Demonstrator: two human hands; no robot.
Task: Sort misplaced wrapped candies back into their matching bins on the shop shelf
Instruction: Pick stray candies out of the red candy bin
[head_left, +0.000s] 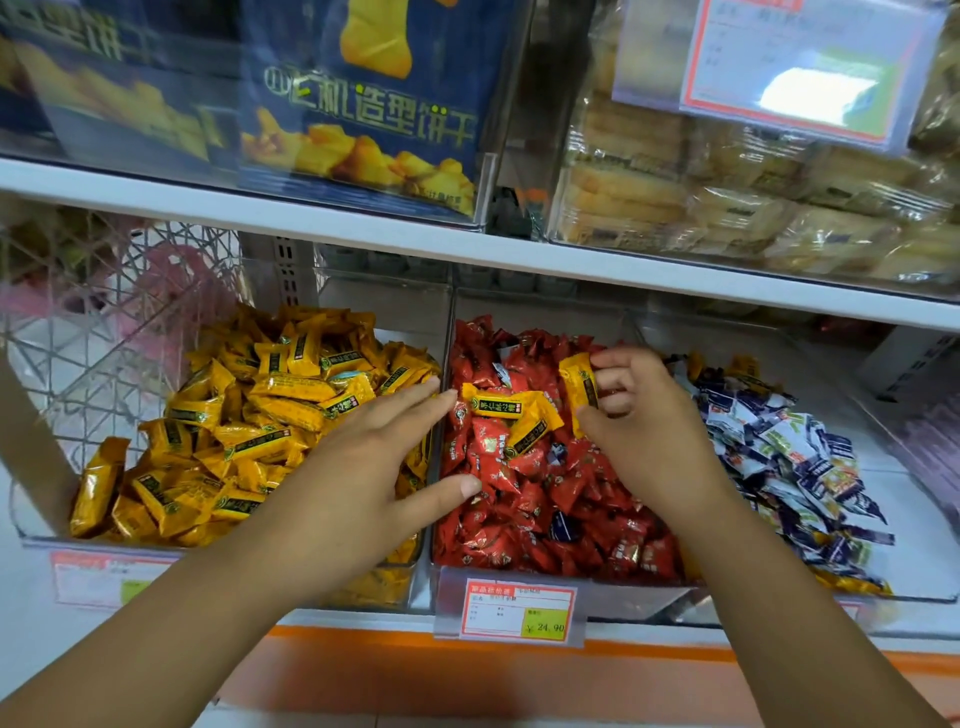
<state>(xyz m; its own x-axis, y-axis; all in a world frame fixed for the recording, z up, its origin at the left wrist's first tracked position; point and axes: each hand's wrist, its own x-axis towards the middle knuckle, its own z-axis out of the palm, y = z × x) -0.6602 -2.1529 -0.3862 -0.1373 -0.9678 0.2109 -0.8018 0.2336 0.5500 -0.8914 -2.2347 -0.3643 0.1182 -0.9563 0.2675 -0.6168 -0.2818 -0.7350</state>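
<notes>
The right hand pinches a yellow wrapped candy between thumb and curled fingers, holding it upright just above the red candies near the back of the middle bin. The left hand is open, with its fingers straight and together. It reaches across the divider from the left bin, and its fingertips are just beside a second yellow candy lying on the red pile. A third yellow candy lies tilted partly under that one. The left bin is heaped with matching yellow candies. The right bin holds blue-and-white candies, with a few yellow ones along its front edge. A dark blue candy sits among the red ones. A price tag hangs on the front of the middle bin. On the shelf above stand a blue biscuit box and wrapped pastries.
</notes>
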